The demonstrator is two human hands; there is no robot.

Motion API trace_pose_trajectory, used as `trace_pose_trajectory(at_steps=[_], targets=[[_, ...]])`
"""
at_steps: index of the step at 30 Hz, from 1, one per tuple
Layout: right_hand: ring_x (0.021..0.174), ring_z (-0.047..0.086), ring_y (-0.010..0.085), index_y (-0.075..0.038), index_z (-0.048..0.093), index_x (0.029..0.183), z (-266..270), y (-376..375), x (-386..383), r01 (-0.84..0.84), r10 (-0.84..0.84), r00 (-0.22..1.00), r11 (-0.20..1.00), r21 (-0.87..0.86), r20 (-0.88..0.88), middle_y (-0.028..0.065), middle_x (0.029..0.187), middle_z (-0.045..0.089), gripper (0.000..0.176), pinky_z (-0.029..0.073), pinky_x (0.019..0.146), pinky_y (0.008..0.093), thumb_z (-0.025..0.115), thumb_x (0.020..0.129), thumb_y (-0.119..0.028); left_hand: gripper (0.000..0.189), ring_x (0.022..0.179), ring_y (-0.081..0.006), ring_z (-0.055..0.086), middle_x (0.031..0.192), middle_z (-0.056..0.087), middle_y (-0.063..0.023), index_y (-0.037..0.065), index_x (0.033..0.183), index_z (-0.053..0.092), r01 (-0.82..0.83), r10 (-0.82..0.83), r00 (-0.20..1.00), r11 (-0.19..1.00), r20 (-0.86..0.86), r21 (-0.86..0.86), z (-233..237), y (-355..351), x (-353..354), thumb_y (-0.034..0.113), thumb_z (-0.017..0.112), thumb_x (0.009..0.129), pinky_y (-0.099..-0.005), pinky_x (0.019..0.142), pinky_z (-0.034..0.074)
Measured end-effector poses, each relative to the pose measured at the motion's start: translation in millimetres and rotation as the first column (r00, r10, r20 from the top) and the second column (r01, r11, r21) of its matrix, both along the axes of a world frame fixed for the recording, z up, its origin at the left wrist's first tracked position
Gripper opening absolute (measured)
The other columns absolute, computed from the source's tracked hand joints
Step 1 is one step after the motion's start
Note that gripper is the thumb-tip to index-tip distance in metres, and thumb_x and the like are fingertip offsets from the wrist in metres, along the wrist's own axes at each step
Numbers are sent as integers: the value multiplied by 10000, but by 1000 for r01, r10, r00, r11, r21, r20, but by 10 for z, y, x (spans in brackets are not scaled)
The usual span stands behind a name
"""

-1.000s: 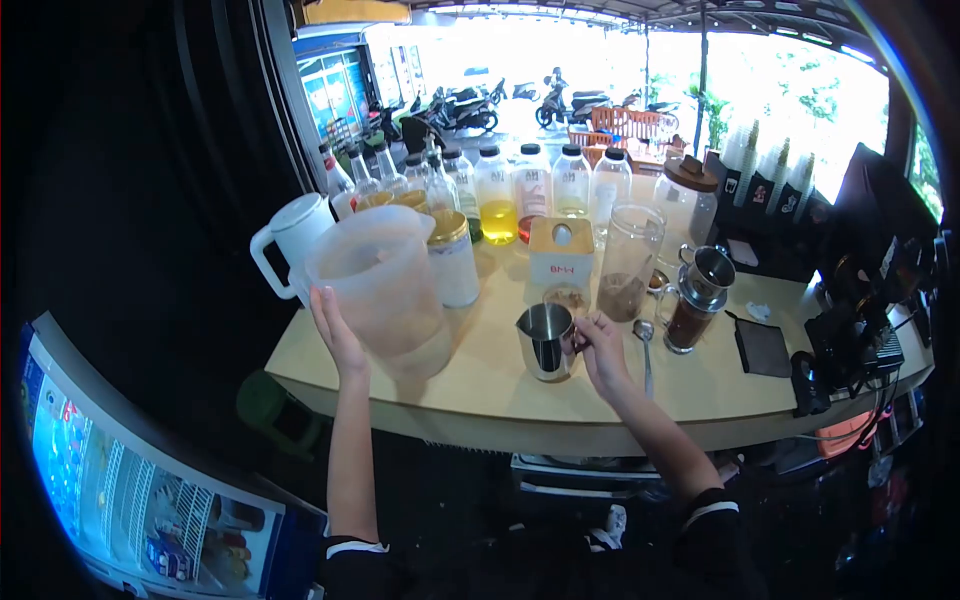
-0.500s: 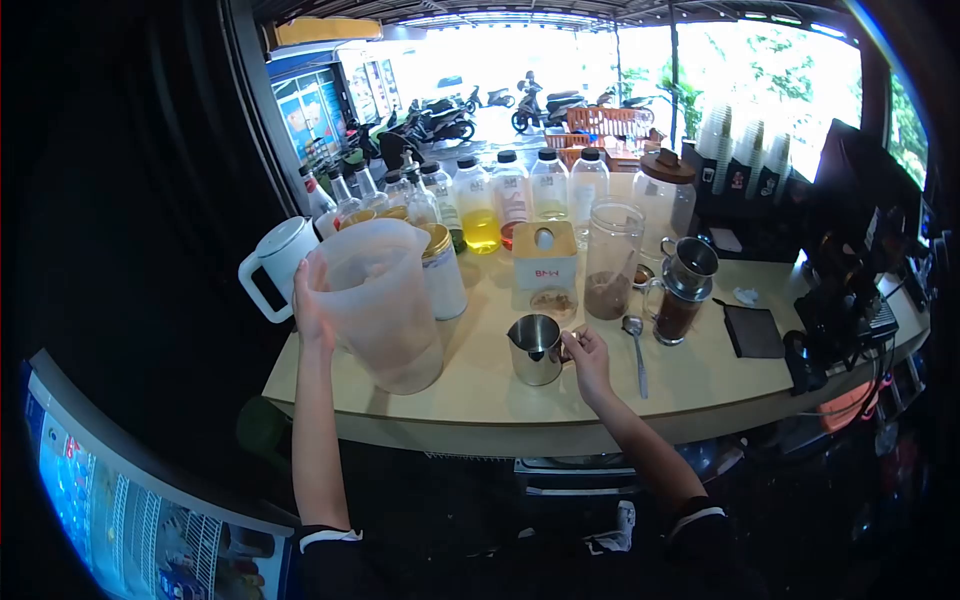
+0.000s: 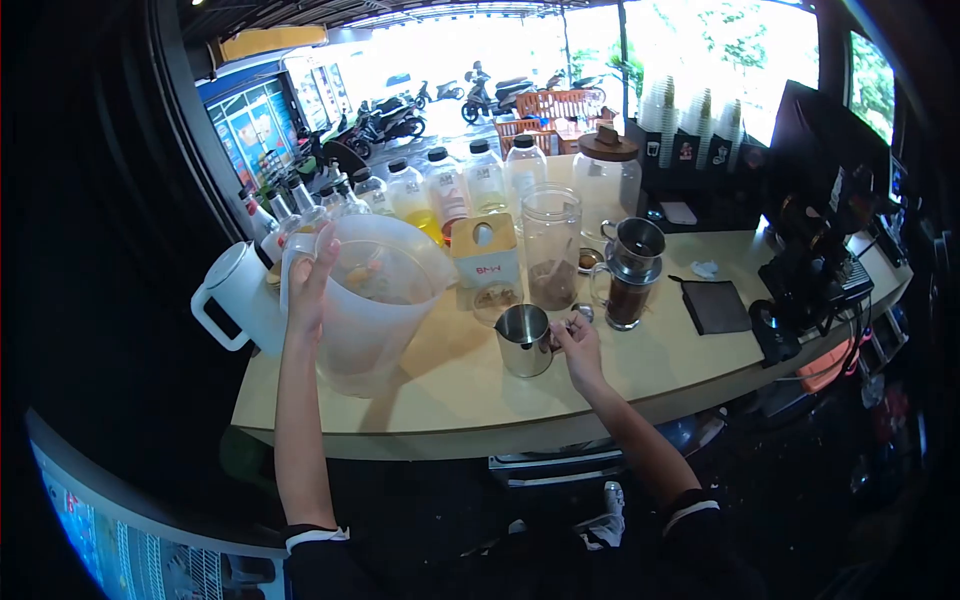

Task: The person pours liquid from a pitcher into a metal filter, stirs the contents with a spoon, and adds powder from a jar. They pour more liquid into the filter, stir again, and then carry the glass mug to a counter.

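My left hand (image 3: 312, 285) is wrapped round the handle of a large translucent plastic pitcher (image 3: 375, 300), which leans a little, its spout toward the right. With closed fingers, my right hand (image 3: 578, 350) grips the handle of a small steel jug (image 3: 525, 342) near the counter's front. The jug stands upright and its visible inside looks bare metal. Behind the jug are a box marked BMW (image 3: 486, 256) and a tall clear jar (image 3: 552, 250) with brown powder. A spoon (image 3: 584, 313) lies partly hidden behind my right hand.
Capped bottles (image 3: 447, 190) line the counter's back. A white jug (image 3: 235, 295) stands at the left. Right of the tall jar are a glass mug (image 3: 627, 300) with a metal filter on top, a dark cloth (image 3: 715, 306) and a black machine (image 3: 825, 260).
The view has shifted. The pitcher has turned, so its spout points right and its handle shows in my left hand. My right hand still holds the steel jug.
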State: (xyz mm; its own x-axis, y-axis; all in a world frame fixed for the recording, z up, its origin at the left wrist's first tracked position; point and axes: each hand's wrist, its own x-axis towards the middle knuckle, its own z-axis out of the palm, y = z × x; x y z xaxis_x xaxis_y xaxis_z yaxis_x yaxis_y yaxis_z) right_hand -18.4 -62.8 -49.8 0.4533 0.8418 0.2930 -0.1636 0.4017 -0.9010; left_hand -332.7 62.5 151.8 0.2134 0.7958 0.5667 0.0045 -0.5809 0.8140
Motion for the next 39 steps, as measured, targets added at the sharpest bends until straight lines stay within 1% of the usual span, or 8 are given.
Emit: trace_pose_trajectory(at_steps=[4, 15, 18, 25, 29, 32, 37, 39], targets=[[601, 469, 17, -97, 492, 813, 34, 10, -42, 24, -22, 999, 998, 60, -31, -51, 678, 517, 198, 354, 523, 181, 640, 915, -180, 645, 1260, -203, 438, 1324, 494, -125, -34, 1336, 438, 34, -33, 995, 999, -89, 10, 22, -87, 227, 342, 659, 861, -335, 1082, 291], [614, 532, 39, -67, 495, 845, 130, -54, -53, 18, -17, 1000, 999, 35, -22, -12, 699, 578, 165, 408, 537, 203, 617, 925, -143, 611, 1161, -204, 519, 1251, 534, -146, -36, 1319, 437, 167, -163, 976, 986, -145, 15, -47, -281, 601, 254, 695, 847, -340, 1006, 393], [647, 493, 30, -97, 477, 825, 191, -102, -76, -23, 24, 997, 1000, 10, -80, -50, 700, 496, 183, 393, 584, 199, 629, 918, -138, 620, 1153, -208, 525, 1245, 537, -148, -33, 1319, 439, 159, -155, 971, 987, -184, 8, -52, -362, 700, 256, 704, 839, -340, 996, 403], [640, 491, 33, -93, 471, 820, 201, -131, -77, 21, -18, 996, 999, 46, -82, -45, 701, 503, 192, 385, 582, 198, 633, 916, -130, 585, 1215, -216, 484, 1291, 521, -144, -21, 1322, 458, 176, -154, 939, 983, -307, 46, -126, -354, 795, 252, 675, 852, -344, 1051, 336], [608, 489, 6, -57, 498, 844, 102, -70, -72, 88, -86, 996, 991, 106, -23, -28, 702, 553, 145, 397, 541, 176, 613, 921, -98, 589, 1211, -215, 488, 1289, 523, -143, -24, 1326, 451, 173, -145, 934, 983, -325, 61, -155, -318, 807, 248, 676, 854, -341, 1045, 346], [621, 458, -5, -58, 490, 841, 39, -44, -74, 97, -100, 995, 987, 125, 19, -51, 703, 506, 152, 389, 550, 156, 614, 921, -96, 616, 1163, -212, 517, 1241, 546, -151, -34, 1313, 452, 167, -144, 942, 984, -304, 53, -149, -366, 822, 258, 702, 831, -336, 1013, 375], [663, 488, 15, -65, 460, 854, 210, -148, -155, 85, -82, 996, 989, 123, -29, -43, 710, 500, 169, 386, 590, 177, 618, 914, -75, 637, 1110, -209, 548, 1183, 577, -155, -38, 1300, 458, 161, -136, 944, 985, -301, 57, -137, -413, 824, 266, 725, 808, -333, 977, 405], [661, 474, 10, -62, 462, 858, 194, -140, -146, 97, -96, 995, 988, 116, -15, -47, 710, 491, 167, 375, 585, 176, 619, 914, -76, 599, 1196, -211, 495, 1262, 532, -133, -17, 1324, 453, 165, -138, 927, 985, -348, 48, -144, -402, 813, 247, 689, 841, -337, 1035, 356]])
